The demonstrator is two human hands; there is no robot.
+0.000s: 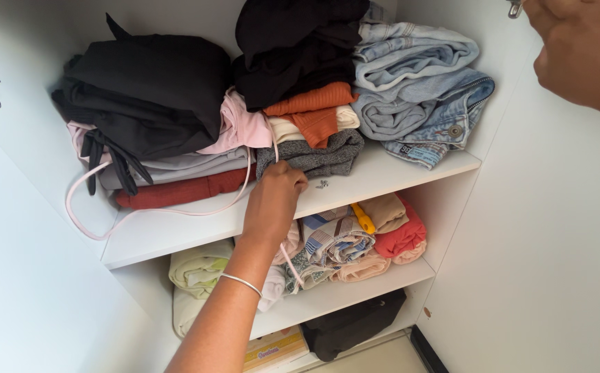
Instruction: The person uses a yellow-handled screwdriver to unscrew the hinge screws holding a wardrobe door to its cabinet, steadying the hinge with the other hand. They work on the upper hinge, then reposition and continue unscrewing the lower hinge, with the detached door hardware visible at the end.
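Everything is placed from the upper shelf [176, 231] of the white wardrobe. At its left end sits a black pile [148, 90] on pink, grey and red folds, and a pink cord [82, 214] loops down over the shelf's front edge.

At the middle of the shelf, the left hand [276, 190] presses against the bottom left corner of the grey knit [321, 155]. Its fingers are curled tight on that corner. The cord passes right by the knuckles, so it may be pinched in as well. The knit lies lowest in its stack, under cream and orange tops [310, 110] and a black heap [293, 48].

The step in hand looks like taking hold of the bottom piece. Drawing it out would call for a level pull towards the front edge, with the stack above steadied.

Room is tight. Folded jeans [417, 90] crowd the stack's right side and overhang the shelf edge, and only the bare front strip is free.

Right of the shelf and higher, the right hand [579, 45] is at the open door [555, 242]. Its fingers are cropped, so its grip cannot be told.
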